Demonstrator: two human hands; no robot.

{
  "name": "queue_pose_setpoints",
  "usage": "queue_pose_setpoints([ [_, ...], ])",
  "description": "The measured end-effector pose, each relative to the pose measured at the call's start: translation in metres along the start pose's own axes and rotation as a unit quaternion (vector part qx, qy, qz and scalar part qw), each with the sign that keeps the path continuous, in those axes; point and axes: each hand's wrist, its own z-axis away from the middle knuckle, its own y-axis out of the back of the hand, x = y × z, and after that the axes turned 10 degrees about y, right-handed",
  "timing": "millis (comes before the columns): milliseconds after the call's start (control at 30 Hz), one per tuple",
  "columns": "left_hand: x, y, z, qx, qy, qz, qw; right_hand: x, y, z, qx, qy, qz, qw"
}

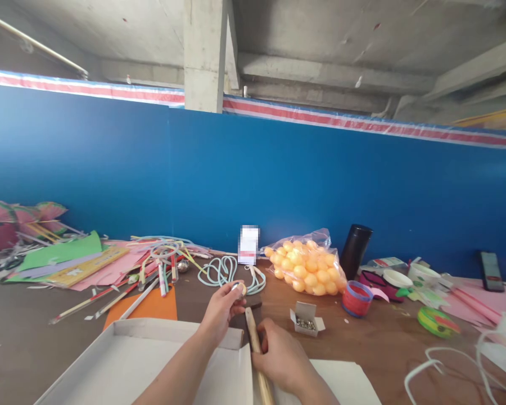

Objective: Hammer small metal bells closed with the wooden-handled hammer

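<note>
My left hand (221, 310) is closed in a pinch on a small pale round object (239, 289), held just above the table. My right hand (280, 356) is wrapped round a wooden handle (253, 336) that runs from the bottom edge up toward the left hand; its dark head (253, 307) lies near the left fingers. Both hands hover over the far edge of a shallow white cardboard tray (126, 360). A small open box of metal bits (306, 320) sits just right of the hands.
A bag of orange balls (304, 264), a black cylinder (356, 249), a red-and-blue tape roll (356, 298), coiled pale cords (225, 270) and coloured paper with sticks (88, 264) crowd the brown table. A phone (491, 271) lies far right. A blue wall stands behind.
</note>
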Motion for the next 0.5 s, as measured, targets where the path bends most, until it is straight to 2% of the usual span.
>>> queue_pose_setpoints([
  [233, 0.002, -0.001, 0.0, 0.021, 0.01, 0.006, 1.0, 0.006, -0.006, -0.004, 0.019, -0.03, -0.035, 0.999],
  [333, 0.002, -0.001, -0.001, 0.018, 0.012, 0.035, 0.999, 0.008, -0.004, -0.007, 0.041, -0.069, -0.123, 0.989],
  [433, 0.002, 0.0, -0.003, 0.005, 0.009, 0.076, 0.997, 0.004, 0.004, -0.009, 0.064, -0.104, -0.234, 0.965],
  [500, 0.002, 0.001, -0.005, 0.002, 0.008, 0.101, 0.995, 0.001, 0.01, -0.01, 0.101, -0.111, -0.276, 0.95],
])
